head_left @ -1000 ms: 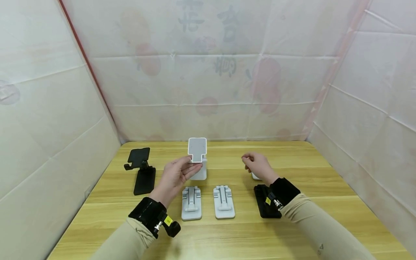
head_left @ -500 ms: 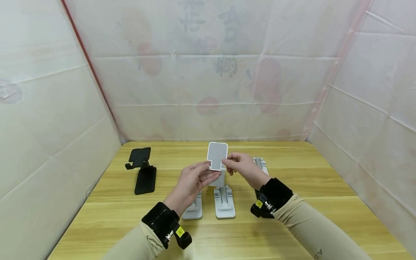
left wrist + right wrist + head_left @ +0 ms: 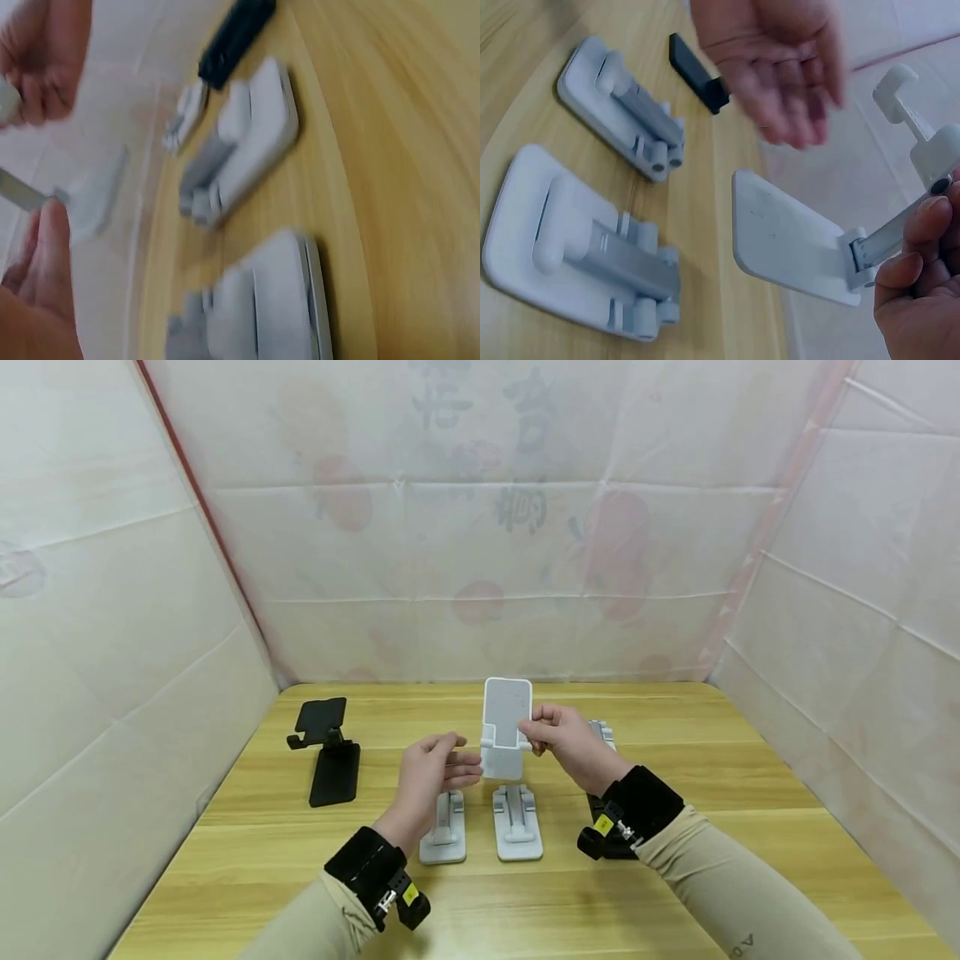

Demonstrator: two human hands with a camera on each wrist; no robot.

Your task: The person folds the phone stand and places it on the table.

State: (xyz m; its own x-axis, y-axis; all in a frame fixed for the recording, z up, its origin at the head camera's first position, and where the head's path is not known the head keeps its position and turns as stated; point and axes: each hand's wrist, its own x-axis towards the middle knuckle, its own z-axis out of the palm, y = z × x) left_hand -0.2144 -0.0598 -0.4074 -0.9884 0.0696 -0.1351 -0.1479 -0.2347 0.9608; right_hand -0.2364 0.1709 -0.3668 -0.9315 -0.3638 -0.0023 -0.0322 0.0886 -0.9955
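Observation:
My right hand (image 3: 536, 733) pinches an unfolded white phone stand (image 3: 506, 727) by its hinge arm and holds it upright above the table (image 3: 675, 735). In the right wrist view its flat base plate (image 3: 789, 238) hangs free, and my fingers (image 3: 919, 251) curl round the arm. My left hand (image 3: 448, 765) hovers just left of the stand's base with palm open and fingers relaxed, holding nothing. Under both hands lie two folded white stands, one on the left (image 3: 444, 827) and one on the right (image 3: 516, 823).
An unfolded black stand (image 3: 327, 752) sits at the table's left. A third folded white stand (image 3: 602, 732) lies behind my right hand, and a black item (image 3: 597, 842) peeks from under my right wrist. White sheeting walls (image 3: 112, 635) enclose the table on three sides.
The white stand passed from my left hand to my right, moving right and a little higher. My left hand let go and opened beside it.

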